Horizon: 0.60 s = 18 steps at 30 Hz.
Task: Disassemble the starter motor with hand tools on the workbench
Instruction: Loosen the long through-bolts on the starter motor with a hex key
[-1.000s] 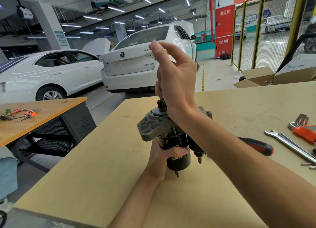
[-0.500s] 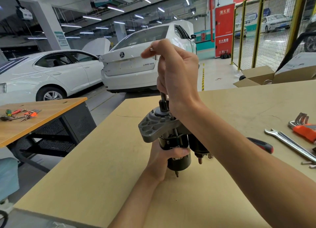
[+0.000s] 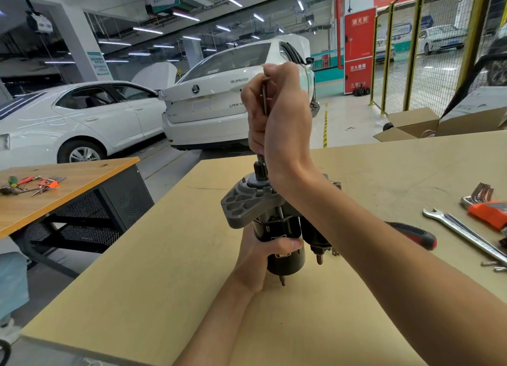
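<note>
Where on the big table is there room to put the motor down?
Bare wood lies left of the motor and along the near edge. The right side is crowded: screwdriver, wrench, hex keys.

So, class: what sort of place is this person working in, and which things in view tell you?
Most likely a car repair or training workshop: white cars parked indoors, one with its bonnet raised, a workbench with spanners, and a starter motor being dismantled.

The left hand (image 3: 264, 258) sat low, its forearm rising from the near edge, fingers and thumb wrapped round a dark cylinder. The right hand (image 3: 279, 110) was raised high above it, fingers curled tight on a thin rod, wrist bent, forearm reaching in from the right.
</note>
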### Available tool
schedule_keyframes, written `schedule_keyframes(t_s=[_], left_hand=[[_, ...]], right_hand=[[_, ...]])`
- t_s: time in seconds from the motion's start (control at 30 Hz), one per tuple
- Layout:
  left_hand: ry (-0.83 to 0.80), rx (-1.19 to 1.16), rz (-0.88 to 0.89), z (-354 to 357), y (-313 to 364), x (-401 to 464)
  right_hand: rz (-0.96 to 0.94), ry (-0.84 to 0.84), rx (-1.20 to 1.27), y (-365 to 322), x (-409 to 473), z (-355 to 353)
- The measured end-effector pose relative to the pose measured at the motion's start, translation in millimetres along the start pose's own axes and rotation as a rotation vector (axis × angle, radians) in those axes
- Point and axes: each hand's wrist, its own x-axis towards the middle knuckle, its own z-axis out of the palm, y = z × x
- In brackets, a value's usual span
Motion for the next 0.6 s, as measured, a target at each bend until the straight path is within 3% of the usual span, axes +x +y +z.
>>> schedule_keyframes(t_s=[0.23,0.4,0.6], left_hand=[[0.009,-0.056,0.003,-1,-1,2],[0.005,-0.038,0.015,-1,2,2],[-0.024,-0.057,-0.015,-1,1,3]], right_hand=[[-0.004,-0.08,0.089,4,-5,2],[0.141,-0.095,0.149,6,1,-3],[0.304,-0.273,0.324,1,11,-10]])
